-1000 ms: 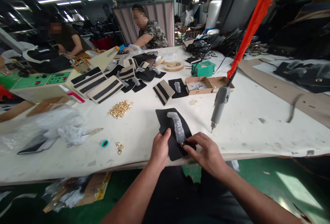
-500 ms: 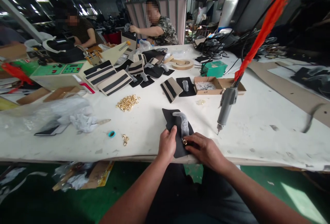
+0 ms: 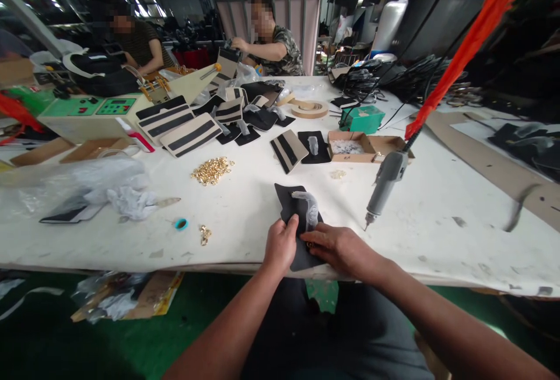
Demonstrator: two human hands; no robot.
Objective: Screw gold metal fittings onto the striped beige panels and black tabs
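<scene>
And here's the left grip [image 3: 281,245], thumb on top, pinching the side of a black panel [image 3: 286,200] held tilted at the near edge of the table [image 3: 245,211]. Opposite, the right grip [image 3: 343,250] has its fingers drawn together over the panel, a small gold fitting [image 3: 310,245] peeking out between them; whether it's truly pinched, I can't tell. Just ahead of those fingertips, a cloudy plastic wrap [image 3: 311,211] curves up the panel's face.

Out to the left of the left grip, a few gold clasps [image 3: 205,234], then a blue ring-shaped piece [image 3: 181,224]. Beyond the right grip, off to its right, a grey power screwdriver [image 3: 385,185] hangs tip-down beneath an orange strip [image 3: 468,53].

Further ahead and left of both grips, there's a heap of gold hardware [image 3: 212,171]; straight ahead, a beige panel with black stripes [image 3: 289,151], a cardboard box [image 3: 371,157] to its right, and past that a green box [image 3: 362,119]. Farthest out, a co-worker in a camouflage sleeve [image 3: 284,43] handles something dark.
</scene>
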